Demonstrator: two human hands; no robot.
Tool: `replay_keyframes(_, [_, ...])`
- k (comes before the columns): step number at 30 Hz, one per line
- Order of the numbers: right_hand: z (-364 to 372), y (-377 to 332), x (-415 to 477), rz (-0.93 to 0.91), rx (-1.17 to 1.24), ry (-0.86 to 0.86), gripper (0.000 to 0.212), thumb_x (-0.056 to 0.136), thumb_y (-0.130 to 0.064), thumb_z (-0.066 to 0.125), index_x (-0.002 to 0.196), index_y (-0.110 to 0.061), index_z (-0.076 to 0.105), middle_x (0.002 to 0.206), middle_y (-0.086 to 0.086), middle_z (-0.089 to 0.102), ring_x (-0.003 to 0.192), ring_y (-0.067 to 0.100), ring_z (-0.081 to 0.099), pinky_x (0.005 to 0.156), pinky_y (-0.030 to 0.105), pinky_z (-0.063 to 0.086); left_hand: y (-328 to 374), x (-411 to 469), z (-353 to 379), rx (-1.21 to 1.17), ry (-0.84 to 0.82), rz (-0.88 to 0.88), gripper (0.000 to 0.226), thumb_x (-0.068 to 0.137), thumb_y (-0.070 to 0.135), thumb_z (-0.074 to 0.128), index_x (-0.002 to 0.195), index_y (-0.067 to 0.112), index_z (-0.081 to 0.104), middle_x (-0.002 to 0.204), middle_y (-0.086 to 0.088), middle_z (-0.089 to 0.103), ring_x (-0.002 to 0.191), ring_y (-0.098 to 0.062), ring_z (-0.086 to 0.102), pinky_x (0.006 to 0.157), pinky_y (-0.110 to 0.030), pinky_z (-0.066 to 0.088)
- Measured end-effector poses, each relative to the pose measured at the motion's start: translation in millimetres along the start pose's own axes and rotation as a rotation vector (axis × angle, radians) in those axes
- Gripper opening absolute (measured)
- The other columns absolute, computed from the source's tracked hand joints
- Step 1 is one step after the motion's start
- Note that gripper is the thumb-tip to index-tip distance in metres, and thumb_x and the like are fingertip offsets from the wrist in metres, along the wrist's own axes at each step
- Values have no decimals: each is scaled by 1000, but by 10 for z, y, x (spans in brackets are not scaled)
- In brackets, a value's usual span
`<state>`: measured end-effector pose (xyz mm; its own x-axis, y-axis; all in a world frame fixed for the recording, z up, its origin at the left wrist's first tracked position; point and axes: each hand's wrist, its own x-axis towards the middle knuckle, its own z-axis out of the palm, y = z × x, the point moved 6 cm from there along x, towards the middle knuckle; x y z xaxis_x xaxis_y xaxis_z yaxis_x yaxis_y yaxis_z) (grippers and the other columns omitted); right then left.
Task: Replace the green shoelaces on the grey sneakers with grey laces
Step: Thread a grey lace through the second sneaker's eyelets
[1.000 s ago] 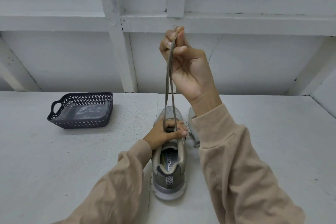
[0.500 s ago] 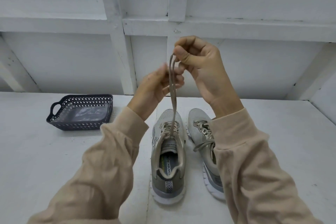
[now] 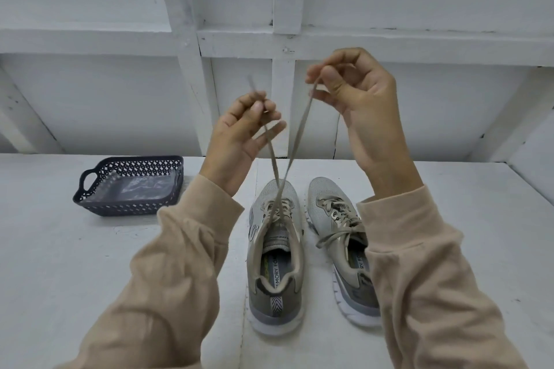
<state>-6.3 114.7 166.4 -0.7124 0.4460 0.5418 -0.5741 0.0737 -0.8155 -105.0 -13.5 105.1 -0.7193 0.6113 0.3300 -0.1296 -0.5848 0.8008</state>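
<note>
Both ends of the grey lace (image 3: 295,141) are drawn up taut, crossing above the untied sneaker (image 3: 277,293) — probably to even them before tying; left hand (image 3: 236,135) and right hand (image 3: 359,99) each pinch one end between fingers (image 3: 335,58); the sneaker stands mid-bench (image 3: 90,278), toe toward the far edge, length front-to-back.
</note>
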Motion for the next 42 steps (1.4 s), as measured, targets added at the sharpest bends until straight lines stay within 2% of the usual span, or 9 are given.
replay_keyframes(4, [-264, 220, -82, 50, -94, 88, 12, 90, 3, 59, 92, -8, 63, 78, 6, 61, 64, 16, 58, 69, 32, 54, -24, -56, -314, 19, 69, -24, 30, 96, 0, 38, 101, 15, 64, 81, 4, 59, 58, -5, 45, 54, -16, 39])
replay_keyframes(8, [-322, 478, -285, 106, -453, -68, 24, 82, 7, 68, 83, -17, 71, 82, 4, 62, 64, 7, 55, 65, 22, 49, -188, -254, -570, 277, 29, -133, 22, 93, 22, 55, 81, 20, 73, 70, 7, 55, 50, -5, 36, 51, -17, 29])
replay_keyframes(13, [-181, 1058, -866, 438, -654, -847, 11, 79, -8, 76, 87, -16, 78, 81, 9, 70, 70, 25, 63, 68, 35, 49, -467, -632, -776, 662, -235, -339, 16, 77, 38, 66, 77, 25, 74, 69, 10, 60, 54, -5, 39, 53, -14, 30])
replay_keyframes(16, [-214, 1339, -1178, 675, -815, -1119, 12, 81, -2, 73, 93, -4, 75, 73, 10, 68, 60, 8, 58, 64, 23, 48, -610, -828, -757, 733, -504, -517, 24, 84, 7, 67, 70, 24, 75, 71, 6, 69, 63, -1, 57, 61, -9, 40])
replay_keyframes(19, [-268, 1447, -1155, 693, -916, -976, 9, 81, 0, 73, 89, -4, 75, 64, -3, 65, 56, 3, 56, 61, 18, 47, -705, -910, -811, 888, -601, -669, 28, 84, -1, 64, 72, 22, 75, 69, 6, 70, 63, 3, 57, 60, -9, 40])
replay_keyframes(25, [-364, 1378, -1005, 658, -753, -539, 11, 81, 1, 72, 79, -9, 72, 60, 2, 66, 54, 14, 61, 62, 37, 60, -597, -649, -996, 1290, -400, -442, 13, 78, 51, 66, 77, 39, 72, 83, 11, 74, 74, -1, 63, 73, -24, 51])
replay_keyframes(30, [-326, 1385, -1046, 644, -675, -527, 7, 77, 3, 76, 78, -3, 72, 58, 0, 67, 53, 13, 63, 52, 24, 53, -660, -664, -994, 1364, -434, -387, 7, 84, 36, 71, 86, 31, 75, 78, 12, 73, 78, -5, 65, 83, -29, 52])
replay_keyframes(36, [-338, 1395, -1076, 652, -654, -535, 15, 77, 2, 76, 73, -10, 70, 62, 6, 69, 52, 10, 63, 51, 20, 50, -658, -702, -1019, 1313, -415, -365, 4, 81, 27, 75, 82, 31, 77, 70, 15, 71, 62, -6, 54, 65, -17, 44])
replay_keyframes(42, [-334, 1395, -1086, 663, -635, -554, 7, 79, 2, 75, 78, -4, 71, 69, 14, 69, 55, 12, 63, 53, 21, 51, -650, -696, -1042, 1351, -401, -350, 4, 78, 30, 76, 81, 33, 77, 73, 13, 73, 59, -10, 54, 65, -26, 48])
